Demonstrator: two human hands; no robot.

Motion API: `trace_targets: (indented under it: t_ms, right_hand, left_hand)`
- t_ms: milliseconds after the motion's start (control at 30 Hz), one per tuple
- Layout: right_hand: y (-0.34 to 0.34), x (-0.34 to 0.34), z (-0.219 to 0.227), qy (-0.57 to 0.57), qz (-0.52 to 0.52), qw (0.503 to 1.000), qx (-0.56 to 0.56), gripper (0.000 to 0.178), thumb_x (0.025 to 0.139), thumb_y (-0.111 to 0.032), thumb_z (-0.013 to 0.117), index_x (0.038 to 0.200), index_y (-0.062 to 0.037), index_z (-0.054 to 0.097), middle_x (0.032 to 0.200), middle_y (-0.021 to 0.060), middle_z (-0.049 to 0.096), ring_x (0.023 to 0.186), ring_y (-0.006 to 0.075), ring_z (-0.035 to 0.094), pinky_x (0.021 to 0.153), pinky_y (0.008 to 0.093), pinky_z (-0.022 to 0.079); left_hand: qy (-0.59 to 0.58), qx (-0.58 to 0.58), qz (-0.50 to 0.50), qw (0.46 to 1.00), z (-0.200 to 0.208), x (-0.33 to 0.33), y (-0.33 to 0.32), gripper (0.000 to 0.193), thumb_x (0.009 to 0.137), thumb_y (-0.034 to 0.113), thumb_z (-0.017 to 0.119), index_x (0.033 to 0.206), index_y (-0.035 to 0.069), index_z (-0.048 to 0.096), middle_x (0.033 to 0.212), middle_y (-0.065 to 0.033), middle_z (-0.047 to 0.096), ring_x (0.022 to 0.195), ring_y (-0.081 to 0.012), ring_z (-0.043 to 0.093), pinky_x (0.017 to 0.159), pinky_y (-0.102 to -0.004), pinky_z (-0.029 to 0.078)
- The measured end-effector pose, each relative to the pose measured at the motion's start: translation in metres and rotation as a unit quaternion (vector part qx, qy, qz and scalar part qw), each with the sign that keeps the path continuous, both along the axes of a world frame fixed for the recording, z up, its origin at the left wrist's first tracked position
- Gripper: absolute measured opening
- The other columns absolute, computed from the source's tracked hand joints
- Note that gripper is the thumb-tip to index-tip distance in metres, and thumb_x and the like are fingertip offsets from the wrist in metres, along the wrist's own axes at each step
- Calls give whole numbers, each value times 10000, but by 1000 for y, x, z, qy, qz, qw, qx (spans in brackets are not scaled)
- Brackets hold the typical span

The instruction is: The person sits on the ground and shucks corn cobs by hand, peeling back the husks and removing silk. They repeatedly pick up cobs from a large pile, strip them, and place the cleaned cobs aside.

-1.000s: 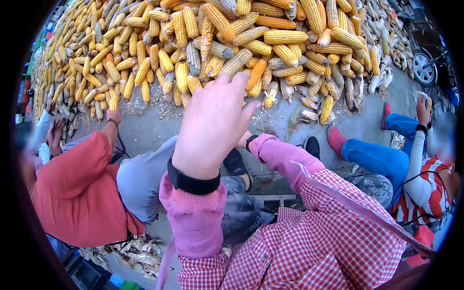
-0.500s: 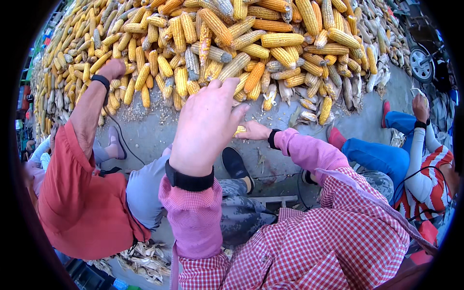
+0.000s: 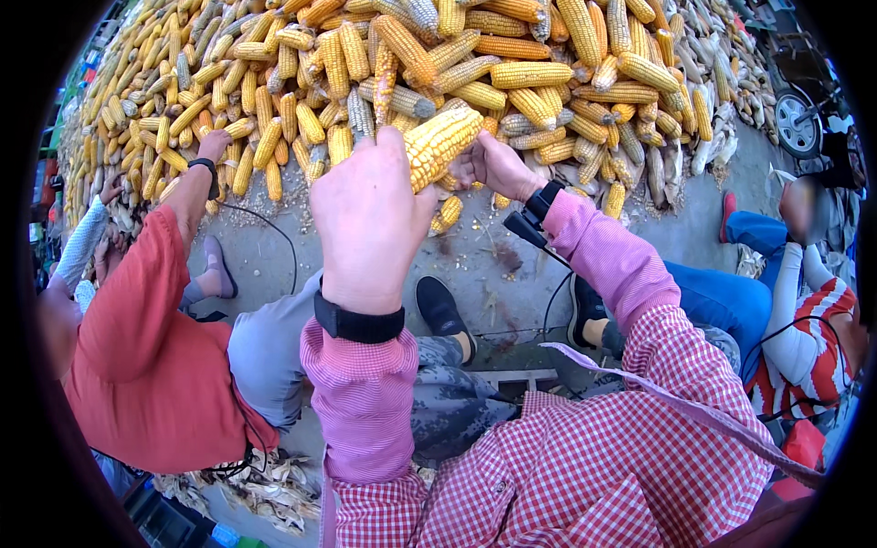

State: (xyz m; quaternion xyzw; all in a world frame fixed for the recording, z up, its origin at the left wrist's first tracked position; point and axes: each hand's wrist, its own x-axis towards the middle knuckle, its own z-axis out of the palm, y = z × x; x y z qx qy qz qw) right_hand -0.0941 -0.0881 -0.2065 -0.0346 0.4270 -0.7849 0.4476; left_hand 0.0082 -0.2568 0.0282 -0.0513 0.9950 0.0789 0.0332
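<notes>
Fingers of the left hand (image 3: 365,224) are closed on a yellow corn cob (image 3: 443,148), held up in front of the big corn pile (image 3: 534,75), tip slanting to the upper right. The right hand (image 3: 508,170) is right by that tip, fingers loosely bent, but tbh I can't tell if they're pinching it. Black wristband (image 3: 359,322) on the left wrist. Person in a red shirt (image 3: 155,347) on the left is reaching to the pile too.
</notes>
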Motion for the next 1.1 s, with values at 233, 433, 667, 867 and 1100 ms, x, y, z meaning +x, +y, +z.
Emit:
trace_targets:
  t_ms: [233, 433, 667, 867, 1100]
  right_hand:
    - [-32, 88, -181, 652, 183, 592, 437, 360, 876, -147, 547, 1217, -89, 644, 1302, 86, 562, 1215, 285, 521, 1004, 426, 423]
    - [-29, 96, -184, 582, 208, 537, 574, 260, 869, -162, 587, 1098, -43, 613, 1155, 151, 595, 1159, 271, 548, 961, 419, 443]
    - [44, 84, -154, 141, 10, 942, 306, 497, 922, -299, 673, 1249, 46, 529, 1157, 142, 660, 1034, 241, 664, 901, 361, 531]
    - [59, 107, 4, -120, -227, 965, -50, 432, 994, -328, 575, 1295, -21, 527, 1246, 89, 629, 1131, 197, 629, 1003, 345, 505]
    - [39, 116, 115, 78, -376, 923, -39, 340, 989, -262, 587, 1219, -11, 577, 1138, 57, 662, 972, 170, 664, 811, 288, 542]
  left_hand:
    - [87, -25, 37, 995, 3, -4, 9, 404, 717, 281, 801, 960, 45, 581, 889, -125, 658, 760, -298, 692, 639, -384, 556]
    - [79, -15, 29, 996, 0, 3, 9, 404, 723, 282, 794, 967, 43, 578, 892, -127, 655, 762, -313, 691, 648, -394, 558]
    - [97, 70, 29, 992, 9, 3, 16, 385, 775, 341, 743, 915, 13, 598, 845, -205, 670, 802, -370, 671, 695, -442, 522]
    - [53, 338, 23, 939, 2, 7, 28, 464, 824, 357, 735, 1036, -47, 655, 847, -152, 710, 752, -226, 686, 691, -356, 518]
    - [-83, 545, -86, 830, -16, 18, 75, 544, 795, 376, 755, 1142, -26, 641, 1016, -99, 666, 900, -181, 629, 800, -300, 499]
